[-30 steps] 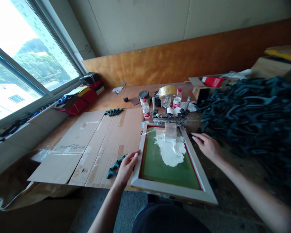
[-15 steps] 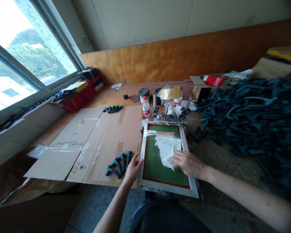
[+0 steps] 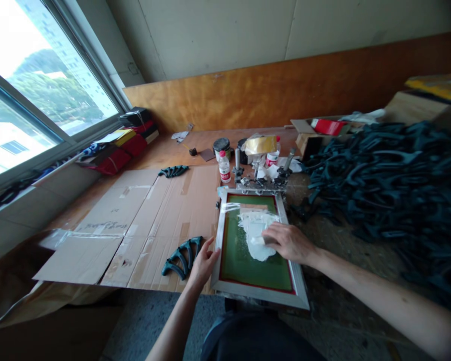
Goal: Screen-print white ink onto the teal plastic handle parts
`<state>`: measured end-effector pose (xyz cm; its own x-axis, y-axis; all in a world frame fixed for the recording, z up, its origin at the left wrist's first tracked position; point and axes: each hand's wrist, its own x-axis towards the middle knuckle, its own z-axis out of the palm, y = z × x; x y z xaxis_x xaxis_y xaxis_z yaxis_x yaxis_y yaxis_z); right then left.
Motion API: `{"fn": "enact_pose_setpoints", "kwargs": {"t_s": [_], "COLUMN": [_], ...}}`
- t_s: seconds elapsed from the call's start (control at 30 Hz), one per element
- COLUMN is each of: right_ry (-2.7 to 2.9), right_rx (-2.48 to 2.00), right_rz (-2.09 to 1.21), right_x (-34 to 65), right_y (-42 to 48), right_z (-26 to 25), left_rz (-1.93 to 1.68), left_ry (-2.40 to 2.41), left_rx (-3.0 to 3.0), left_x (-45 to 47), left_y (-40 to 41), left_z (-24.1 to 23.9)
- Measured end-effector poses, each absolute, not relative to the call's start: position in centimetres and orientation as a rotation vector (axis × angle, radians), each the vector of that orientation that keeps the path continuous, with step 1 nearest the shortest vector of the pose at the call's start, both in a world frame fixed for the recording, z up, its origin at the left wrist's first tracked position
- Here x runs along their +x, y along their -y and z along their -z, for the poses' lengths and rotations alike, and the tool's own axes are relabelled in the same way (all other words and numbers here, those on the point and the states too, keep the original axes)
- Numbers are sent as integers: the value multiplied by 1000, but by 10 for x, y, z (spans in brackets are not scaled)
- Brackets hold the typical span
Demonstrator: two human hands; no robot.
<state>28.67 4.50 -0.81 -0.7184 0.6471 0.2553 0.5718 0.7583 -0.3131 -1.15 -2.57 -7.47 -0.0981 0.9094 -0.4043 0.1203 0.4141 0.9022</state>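
Note:
A screen-printing frame (image 3: 299, 293) with green mesh lies flat on the bench, hinged at its far end to a metal clamp (image 3: 261, 183). White ink (image 3: 256, 226) is spread over the mesh. My right hand (image 3: 288, 241) is closed on a white squeegee (image 3: 258, 240) pressed into the ink. My left hand (image 3: 203, 262) rests with fingers apart on the frame's left rail. A dark green curved part (image 3: 181, 256) lies on the cardboard just left of that hand.
Flattened cardboard (image 3: 135, 220) covers the bench to the left, with another green part (image 3: 173, 171) at its far edge. Bottles and ink jars (image 3: 224, 148) stand behind the clamp. A big heap of dark green parts (image 3: 391, 175) fills the right side. A window is at left.
The frame has swung down flat onto the bench. My right hand moved from its right edge onto the mesh, took the squeegee, and now sits slightly further up the screen.

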Motion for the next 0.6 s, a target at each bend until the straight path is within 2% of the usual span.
{"fn": "enact_pose_setpoints", "kwargs": {"t_s": [0.17, 0.3, 0.43, 0.6], "right_ry": [2448, 2072, 1892, 2271], "right_rx": [-1406, -1542, -1685, -1624], "right_rz": [-128, -45, -162, -316], "right_x": [279, 322, 358, 330], "right_y": [-110, -135, -118, -58], "right_z": [-39, -54, -12, 65], "left_rz": [-922, -1189, -1542, -1640], "left_ry": [-1467, -1391, -1208, -1083], "left_rx": [900, 906, 940, 999], "left_x": [-11, -2, 16, 31], "left_y": [21, 3, -36, -79], "left_z": [24, -29, -79, -114]}}
